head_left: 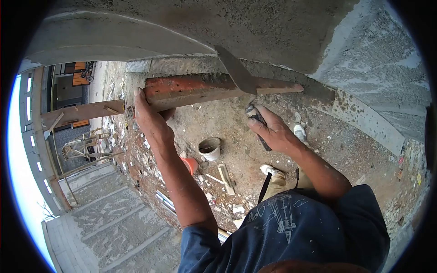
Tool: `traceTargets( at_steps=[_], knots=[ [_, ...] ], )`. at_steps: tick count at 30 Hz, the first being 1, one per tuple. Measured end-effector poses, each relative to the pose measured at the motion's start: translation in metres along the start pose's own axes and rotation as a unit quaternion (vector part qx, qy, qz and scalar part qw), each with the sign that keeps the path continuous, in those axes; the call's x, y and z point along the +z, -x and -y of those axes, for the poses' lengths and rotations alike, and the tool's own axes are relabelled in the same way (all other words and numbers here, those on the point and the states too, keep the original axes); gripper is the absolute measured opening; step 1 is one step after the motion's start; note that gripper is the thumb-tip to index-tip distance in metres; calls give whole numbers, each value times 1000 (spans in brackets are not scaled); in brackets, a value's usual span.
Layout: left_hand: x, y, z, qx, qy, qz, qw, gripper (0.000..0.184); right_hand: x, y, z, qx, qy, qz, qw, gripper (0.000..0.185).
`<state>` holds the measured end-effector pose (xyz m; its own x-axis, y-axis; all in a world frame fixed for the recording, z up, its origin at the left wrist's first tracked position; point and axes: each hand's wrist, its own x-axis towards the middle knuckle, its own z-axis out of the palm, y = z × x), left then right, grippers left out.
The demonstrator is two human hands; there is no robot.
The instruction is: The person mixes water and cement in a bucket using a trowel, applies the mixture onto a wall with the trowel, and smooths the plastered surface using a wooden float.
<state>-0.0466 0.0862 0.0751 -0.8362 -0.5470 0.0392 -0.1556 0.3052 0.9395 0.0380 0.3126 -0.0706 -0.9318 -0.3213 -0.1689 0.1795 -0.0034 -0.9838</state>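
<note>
The left hand grips the wide end of a long wooden board, its thumb pressed along the near end and the other fingers curled underneath, clamped on the wood. From there the board runs off to the right, past the fingertips, narrowing to its far end; one long face is worn red, the other bare brown and grainy. It is held up in front of the person, just beside the lower edge of a grey plastered wall.

The right hand is closed around the dark handle of a trowel. The handle passes through the fist, its butt showing below the fingers, while the flat blade rises beyond the knuckles and crosses in front of the board toward the plaster. From this angle I cannot tell whether the blade touches the board or only passes close over it. The right fingers are apart from the board, with the trowel between them and the wood.

Below, on the rubble-strewn ground, stand a white bucket and, near the left forearm, an orange bucket. A short piece of wood lies near both buckets. The person's pale shoes are planted well apart.
</note>
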Motion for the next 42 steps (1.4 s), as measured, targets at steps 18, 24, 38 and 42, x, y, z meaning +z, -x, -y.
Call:
traceTargets(
  at_steps=[18,24,38,42],
  knots=[
    [-13,19,17,7,-19,-41,999,66,9,-16,-19,55,179,1,982,44],
    [-17,18,9,-11,-11,-27,1000,61,52,9,16,-38,189,53,980,44],
    [-48,26,9,-39,-65,-44,996,62,33,8,-81,29,215,49,975,46],
    [-92,14,42,-47,-185,-90,978,57,-27,-21,-239,230,277,-8,933,47]
  ],
)
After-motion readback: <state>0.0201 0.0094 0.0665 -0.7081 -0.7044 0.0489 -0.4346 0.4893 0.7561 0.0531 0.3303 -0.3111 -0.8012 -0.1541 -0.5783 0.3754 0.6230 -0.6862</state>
